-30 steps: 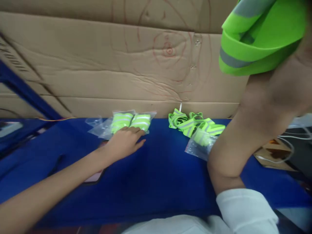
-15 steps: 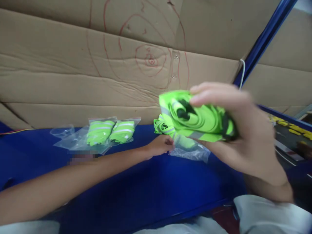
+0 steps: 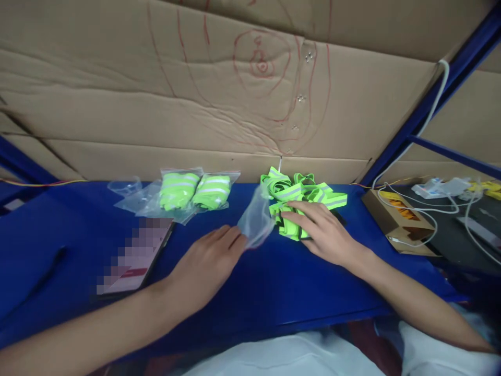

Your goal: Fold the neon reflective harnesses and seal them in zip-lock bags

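Note:
My left hand (image 3: 217, 256) is closed on the edge of a clear plastic bag (image 3: 256, 219), raised off the blue table and tilted; no contents show in it. My right hand (image 3: 323, 230) grips a folded bundle of neon-green reflective straps (image 3: 288, 223) from above, low at the table, its fingers curled over the bundle and partly hiding it. Just behind lie loose, coiled green reflective straps (image 3: 321, 196) with silver stripes. The bag's upper end is close against these straps.
Two bagged strap bundles (image 3: 211, 191) stand left of the loose straps, beside flat clear bags (image 3: 143, 201). A phone (image 3: 135, 256) lies nearer on the blue table (image 3: 250, 297). An open cardboard box (image 3: 399, 222) and white cables (image 3: 426, 209) are right; a cardboard wall (image 3: 195, 120) rises behind.
My right hand has lowered the green bundle from close to the camera down to the table. My left hand has moved nearer me and lifted the bag. The view has shifted.

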The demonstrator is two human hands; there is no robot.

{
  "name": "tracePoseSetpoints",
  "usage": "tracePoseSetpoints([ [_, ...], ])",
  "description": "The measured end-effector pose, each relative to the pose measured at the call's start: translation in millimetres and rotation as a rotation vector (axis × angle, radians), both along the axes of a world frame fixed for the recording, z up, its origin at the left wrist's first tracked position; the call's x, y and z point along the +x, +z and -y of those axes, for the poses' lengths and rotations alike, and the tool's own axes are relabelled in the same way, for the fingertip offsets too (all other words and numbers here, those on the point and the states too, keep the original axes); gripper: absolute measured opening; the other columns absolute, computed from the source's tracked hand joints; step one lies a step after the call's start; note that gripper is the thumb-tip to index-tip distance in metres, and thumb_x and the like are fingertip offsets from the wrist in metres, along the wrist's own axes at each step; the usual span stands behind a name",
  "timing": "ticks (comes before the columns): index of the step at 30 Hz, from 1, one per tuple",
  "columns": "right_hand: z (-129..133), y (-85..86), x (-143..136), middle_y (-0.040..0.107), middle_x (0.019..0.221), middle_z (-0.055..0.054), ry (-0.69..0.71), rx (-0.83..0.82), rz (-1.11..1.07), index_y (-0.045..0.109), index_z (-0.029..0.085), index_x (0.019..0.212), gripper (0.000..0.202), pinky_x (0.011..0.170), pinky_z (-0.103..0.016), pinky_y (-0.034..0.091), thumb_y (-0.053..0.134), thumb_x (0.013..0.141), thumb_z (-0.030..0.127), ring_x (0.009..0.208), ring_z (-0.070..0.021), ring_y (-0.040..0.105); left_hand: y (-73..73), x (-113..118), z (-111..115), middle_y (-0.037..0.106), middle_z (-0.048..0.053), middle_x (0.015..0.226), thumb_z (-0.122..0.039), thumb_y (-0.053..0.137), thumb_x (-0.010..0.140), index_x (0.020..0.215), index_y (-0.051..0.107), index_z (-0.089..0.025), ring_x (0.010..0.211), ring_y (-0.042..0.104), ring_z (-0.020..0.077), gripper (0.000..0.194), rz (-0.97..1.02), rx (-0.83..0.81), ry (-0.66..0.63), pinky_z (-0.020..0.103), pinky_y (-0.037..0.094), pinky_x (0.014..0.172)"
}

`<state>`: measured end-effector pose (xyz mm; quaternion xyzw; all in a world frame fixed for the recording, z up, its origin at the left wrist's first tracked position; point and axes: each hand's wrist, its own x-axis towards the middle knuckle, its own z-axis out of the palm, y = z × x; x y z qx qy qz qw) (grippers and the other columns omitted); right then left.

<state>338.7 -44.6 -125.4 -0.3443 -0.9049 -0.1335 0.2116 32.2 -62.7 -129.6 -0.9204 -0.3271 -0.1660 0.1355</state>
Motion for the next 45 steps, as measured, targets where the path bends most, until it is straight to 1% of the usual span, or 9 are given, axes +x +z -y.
tracePoseSetpoints([
  [6,17.7,-10.1,-6.6,0.065,0.141,-0.012,0.134,0.134,-0.150,0.038,0.036,0.159,0.088,0.103,-0.056,0.058,0.055,0.079,0.004,0.138,-0.0303,0.059,-11.2,7.9,-3.3,0.060,-0.005,0.062,-0.034,0.067,0.093,0.074,0.051,-0.023,0.056,0.056,0.0149,0.028,0.274,-0.732,0.312,0.028,0.035,0.057],
  [9,36.5,-9.3,-15.8,0.072,0.127,-0.006,0.242,0.236,-0.261,0.058,0.044,0.141,0.064,0.097,-0.053,0.063,0.065,0.084,0.014,0.133,-0.0288,0.064,-13.2,13.6,-21.1,0.062,-0.004,0.064,-0.032,0.064,0.092,0.075,0.052,-0.022,0.061,0.057,0.0155,0.023,0.352,-0.819,0.359,0.027,0.033,0.060],
  [13,48.5,-10.8,-34.3,0.074,0.129,-0.001,0.399,0.279,0.034,0.075,0.039,0.116,0.034,0.096,-0.049,0.063,0.073,0.086,0.023,0.129,-0.0292,0.066,-22.2,16.8,-25.5,0.061,-0.004,0.067,-0.040,0.068,0.087,0.080,0.056,-0.021,0.063,0.055,0.0138,0.023,0.544,-0.968,0.226,0.025,0.034,0.059],
  [18,34.6,-20.8,-33.8,0.066,0.143,-0.012,0.165,0.101,0.215,0.063,0.022,0.142,0.059,0.099,-0.052,0.059,0.059,0.086,0.004,0.129,-0.0326,0.064,-29.6,2.3,-30.6,0.061,-0.004,0.072,-0.047,0.073,0.082,0.086,0.065,-0.019,0.066,0.055,0.0119,0.029,0.694,-1.076,0.171,0.023,0.040,0.062],
  [25,29.9,-24.5,-28.4,0.058,0.149,-0.018,0.106,-0.014,0.178,0.051,0.014,0.148,0.070,0.101,-0.054,0.056,0.052,0.079,-0.001,0.131,-0.0362,0.058,-34.1,3.4,-23.0,0.069,-0.001,0.088,-0.034,0.061,0.096,0.095,0.069,-0.020,0.079,0.063,0.0129,0.016,0.626,-0.684,0.149,0.024,0.046,0.074],
  [30,32.1,-28.6,-32.0,0.057,0.138,-0.024,0.030,0.026,-0.044,0.052,0.009,0.136,0.062,0.097,-0.050,0.061,0.049,0.075,-0.001,0.126,-0.0346,0.061,-34.1,8.7,-5.3,0.071,0.002,0.097,-0.023,0.057,0.102,0.107,0.063,-0.018,0.089,0.069,0.0132,0.010,0.532,-0.331,-0.171,0.024,0.051,0.084],
  [35,29.8,-30.5,-27.0,0.062,0.132,-0.021,0.144,-0.018,-0.073,0.055,0.011,0.134,0.061,0.100,-0.047,0.061,0.048,0.075,-0.001,0.126,-0.0310,0.063,-16.4,-12.8,-14.3,0.054,0.017,0.153,-0.052,0.080,0.086,0.152,0.047,-0.024,0.141,0.051,0.0362,0.079,0.165,0.003,-0.251,0.052,0.033,0.121],
  [38,28.3,-29.8,-27.5,0.067,0.130,-0.018,0.310,-0.010,-0.102,0.059,0.011,0.133,0.051,0.106,-0.046,0.059,0.046,0.085,-0.001,0.132,-0.0285,0.062,-14.0,-20.2,-23.3,0.033,0.018,0.169,-0.057,0.085,0.079,0.164,0.029,-0.023,0.157,0.030,0.0382,0.108,0.079,-0.027,-0.176,0.054,0.012,0.131],
  [45,30.6,-27.7,-31.6,0.072,0.133,-0.012,0.387,0.042,-0.040,0.064,0.013,0.136,0.038,0.115,-0.048,0.051,0.051,0.101,0.008,0.135,-0.0255,0.061,-26.0,-5.2,-15.3,0.057,0.014,0.152,-0.072,0.068,0.087,0.166,0.016,-0.018,0.139,0.054,0.0278,0.110,0.069,-0.269,-0.285,0.046,0.018,0.128],
])
